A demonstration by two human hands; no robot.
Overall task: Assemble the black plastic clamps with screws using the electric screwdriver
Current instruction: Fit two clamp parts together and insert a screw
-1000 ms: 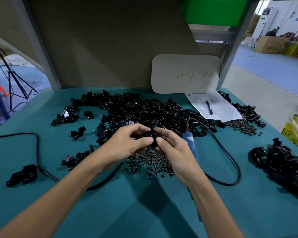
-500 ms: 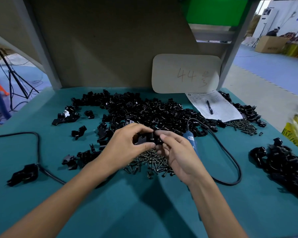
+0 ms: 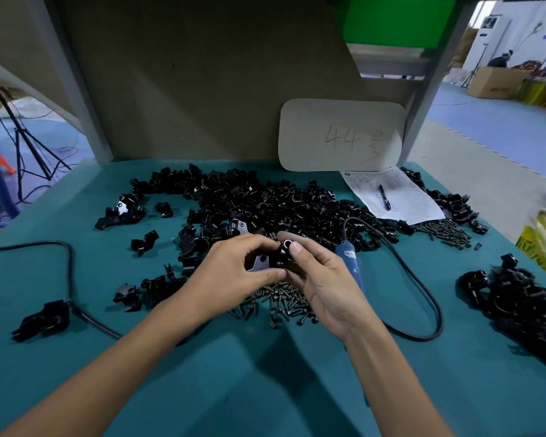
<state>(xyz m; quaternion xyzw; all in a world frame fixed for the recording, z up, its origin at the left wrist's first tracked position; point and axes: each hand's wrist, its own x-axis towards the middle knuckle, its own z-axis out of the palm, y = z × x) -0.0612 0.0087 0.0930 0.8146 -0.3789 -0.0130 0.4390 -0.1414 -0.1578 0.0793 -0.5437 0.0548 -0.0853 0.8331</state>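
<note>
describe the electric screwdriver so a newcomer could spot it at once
On the teal table, look just beside the right hand. The electric screwdriver lies there: the only blue thing on the table among the black parts, a slim barrel with a black cord looping from its far end.

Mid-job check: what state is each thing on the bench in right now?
Left hand, pinching the clamp.
Right hand, pinching the same clamp, thumb on top.
Clamp, held off the table.
Electric screwdriver, lying on the table, not gripped.
Screws, loose pile below the hands.
Pen, lying on the paper sheet.
</note>
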